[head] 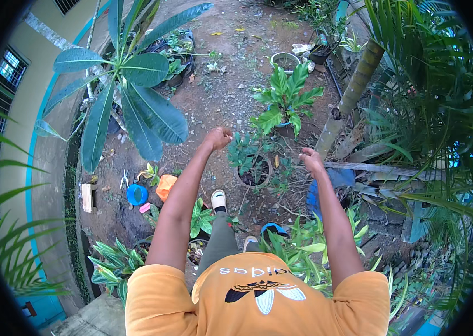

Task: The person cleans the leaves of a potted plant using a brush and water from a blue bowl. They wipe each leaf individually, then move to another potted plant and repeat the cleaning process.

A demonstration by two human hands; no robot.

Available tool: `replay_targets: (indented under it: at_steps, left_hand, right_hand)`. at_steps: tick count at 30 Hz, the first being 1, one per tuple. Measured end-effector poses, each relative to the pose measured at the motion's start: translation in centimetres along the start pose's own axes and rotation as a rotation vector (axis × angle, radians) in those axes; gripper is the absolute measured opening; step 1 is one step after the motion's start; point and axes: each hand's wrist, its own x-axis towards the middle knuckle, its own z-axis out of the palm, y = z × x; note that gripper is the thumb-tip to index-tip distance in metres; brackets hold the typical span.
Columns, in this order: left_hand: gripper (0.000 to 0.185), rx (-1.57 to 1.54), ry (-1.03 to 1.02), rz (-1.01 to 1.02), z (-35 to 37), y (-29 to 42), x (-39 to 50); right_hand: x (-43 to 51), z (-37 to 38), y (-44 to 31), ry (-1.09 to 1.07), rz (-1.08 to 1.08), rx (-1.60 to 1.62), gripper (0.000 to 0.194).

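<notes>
Both my arms reach forward over a round pot (267, 178) that holds a small leafy plant (240, 153). At the upper left of this plant is my left hand (219, 138), its fingers curled in; whether something small is between them cannot be told. My right hand (313, 161) is to the right of the pot, fingers partly bent, near the base of a ringed trunk (329, 134); I cannot tell if it holds anything. Beyond the pot stands a larger plant with broad, lobed green leaves (280, 98).
On the ground at left are a wooden stool (88, 197), pliers-like hand tool (124, 179), blue plastic container (137, 194), orange bag (166, 187) and pink object (145, 208). A large-leaved plant (75, 60) overhangs the left; palm fronds (421, 84) crowd the right. Potted plants surround my feet.
</notes>
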Motion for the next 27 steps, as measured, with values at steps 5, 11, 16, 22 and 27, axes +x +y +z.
replay_targets:
  at_steps: [5, 11, 16, 22, 27]
  left_hand:
    - [0.028, 0.092, -0.091, 0.073, -4.1, 0.2, 7.1]
    - [0.026, 0.179, -0.086, 0.108, -7.0, 2.4, 14.0]
    - [0.026, 0.219, -0.103, 0.167, -7.2, 6.5, 16.4]
    - [0.029, 0.254, -0.1, 0.167, -8.5, 8.9, 18.9]
    - [0.033, 0.428, -0.172, 0.137, -8.8, 8.0, 23.5]
  right_hand:
    - [3.6, 3.2, -4.8, -0.012, 0.06, 0.106, 0.051]
    - [4.7, 1.1, -7.3, 0.085, 0.058, 0.171, 0.051]
    - [5.3, -3.9, -6.0, 0.165, 0.132, 0.221, 0.051]
    - [5.7, -6.0, -4.9, 0.174, 0.14, 0.263, 0.049]
    - [5.8, -5.7, -4.7, 0.154, 0.255, 0.322, 0.05]
